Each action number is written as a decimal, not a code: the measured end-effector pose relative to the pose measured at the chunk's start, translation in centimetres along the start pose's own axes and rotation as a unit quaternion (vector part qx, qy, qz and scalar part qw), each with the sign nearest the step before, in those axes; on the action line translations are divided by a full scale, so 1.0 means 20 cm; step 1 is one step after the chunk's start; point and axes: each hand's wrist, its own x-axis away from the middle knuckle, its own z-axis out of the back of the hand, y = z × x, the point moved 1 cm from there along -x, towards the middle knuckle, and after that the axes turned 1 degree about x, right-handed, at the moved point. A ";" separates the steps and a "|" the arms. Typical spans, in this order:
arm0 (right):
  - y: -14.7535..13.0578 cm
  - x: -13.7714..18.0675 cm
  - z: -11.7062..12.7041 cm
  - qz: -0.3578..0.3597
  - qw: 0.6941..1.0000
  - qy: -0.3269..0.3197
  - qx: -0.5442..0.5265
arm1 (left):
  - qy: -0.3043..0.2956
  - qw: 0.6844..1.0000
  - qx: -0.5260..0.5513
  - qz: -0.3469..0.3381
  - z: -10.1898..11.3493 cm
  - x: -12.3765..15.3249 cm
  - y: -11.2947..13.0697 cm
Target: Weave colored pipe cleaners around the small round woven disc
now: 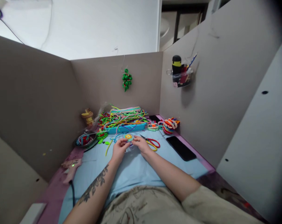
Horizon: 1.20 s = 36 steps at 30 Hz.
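My left hand (119, 148) and my right hand (141, 144) meet over the light blue mat (131, 171), fingers pinched on a small round coil of coloured pipe cleaner (128, 137) with a yellow centre. A blue strand trails from the coil toward the back. Both hands grip its edges from either side. Red-and-yellow scissors (152, 143) lie just right of my right hand.
A blue tray (128, 127) heaped with coloured pipe cleaners stands behind the hands. Finished coiled pieces (170, 125) sit at the back right, a black phone (181, 148) to the right, a dark bowl (85, 140) and a glue gun (70, 169) to the left. Grey partition walls enclose the desk.
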 end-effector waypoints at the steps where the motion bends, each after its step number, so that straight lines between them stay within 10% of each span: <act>1: 0.00 0.00 0.00 -0.002 1.000 -0.010 -0.005 | -0.001 1.000 0.003 0.001 0.00 0.00 0.00; 27: -0.10 0.13 -0.09 0.118 0.970 -0.172 0.122 | 0.110 0.992 0.030 -0.047 0.04 -0.03 0.00; 36: -0.16 0.04 0.06 0.190 0.964 -0.020 0.184 | 0.079 0.996 0.034 0.009 0.04 -0.03 0.02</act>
